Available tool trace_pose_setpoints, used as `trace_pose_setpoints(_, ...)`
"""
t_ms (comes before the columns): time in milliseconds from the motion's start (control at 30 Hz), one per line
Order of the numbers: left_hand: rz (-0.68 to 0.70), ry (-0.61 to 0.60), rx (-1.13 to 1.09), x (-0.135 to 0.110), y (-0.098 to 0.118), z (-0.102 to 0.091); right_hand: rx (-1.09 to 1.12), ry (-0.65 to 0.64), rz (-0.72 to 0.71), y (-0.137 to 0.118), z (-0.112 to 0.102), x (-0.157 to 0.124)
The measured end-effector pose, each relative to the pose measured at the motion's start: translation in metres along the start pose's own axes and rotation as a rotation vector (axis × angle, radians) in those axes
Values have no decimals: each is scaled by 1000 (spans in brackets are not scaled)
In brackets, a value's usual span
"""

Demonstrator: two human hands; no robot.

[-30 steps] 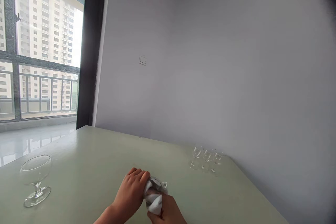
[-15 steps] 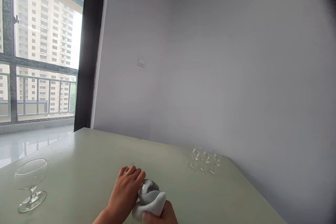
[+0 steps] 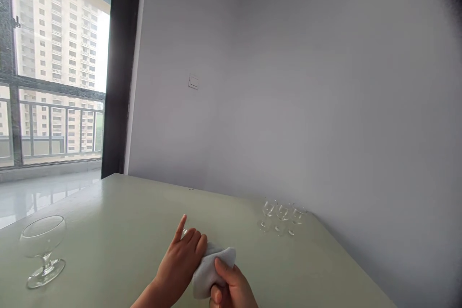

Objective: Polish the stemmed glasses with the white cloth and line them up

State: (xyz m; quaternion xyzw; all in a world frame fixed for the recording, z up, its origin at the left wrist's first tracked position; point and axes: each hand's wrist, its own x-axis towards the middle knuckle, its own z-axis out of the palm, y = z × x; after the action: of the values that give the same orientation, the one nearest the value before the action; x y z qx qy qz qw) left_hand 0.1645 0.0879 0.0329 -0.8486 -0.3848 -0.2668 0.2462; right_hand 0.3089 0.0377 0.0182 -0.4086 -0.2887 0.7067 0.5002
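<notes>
My left hand (image 3: pixel 184 257) is closed around a stemmed glass (image 3: pixel 185 231), its little finger sticking up. Only a sliver of that glass shows beyond the fingers; the hand and cloth hide the rest. A pale grey cloth (image 3: pixel 212 269) covers the near end of the glass. My right hand (image 3: pixel 233 284) grips the cloth, thumb on top and fingers curled below, pressing it against the glass. Both hands are close together above the table's near side. To their left, a clear stemmed glass (image 3: pixel 46 259) stands upright.
Three stemmed glasses (image 3: pixel 283 212) stand in a group toward the back right corner of the pale green table (image 3: pixel 144 207). Behind it rises a grey wall (image 3: pixel 306 82) with a light switch (image 3: pixel 193 82). A dark-framed window (image 3: pixel 59 86) is at the left.
My right hand has turned, and its thumb now lies over the cloth. The cloth covers the glass rim that showed before. My left little finger has lifted away.
</notes>
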Motion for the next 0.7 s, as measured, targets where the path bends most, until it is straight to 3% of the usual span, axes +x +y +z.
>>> trace_pose_setpoints(67, -20, -85, -39, -1, -3, 0, -234, -40, -68, 1, -1, -3)
trace_pose_setpoints(167, -73, -241, -191, -4, -9, 1, -851, -92, -267, -6, -6, -7)
trace_pose_setpoints(300, -129, -367, -327, -8, -11, 0, -1686, -253, -841, -31, -14, -11)
trace_pose_setpoints(367, -150, -388, -353, -8, -10, 0, -1921, -251, -996, -43, -16, -13)
trace_pose_setpoints(433, -211, -411, -456, -8, -8, -1, -1991, -235, -1047, -54, -17, -17)
trace_pose_setpoints(533, -447, -447, -835, -8, -10, 1, -1913, -231, -1020, -71, -20, -25)
trace_pose_setpoints(600, -600, -442, -1040, -8, -14, 7, -1777, -183, -1010, -82, -26, -29)
trace_pose_setpoints(700, -740, -401, -1213, -7, -17, 20, -1365, 5, -1040, -92, -39, -29)
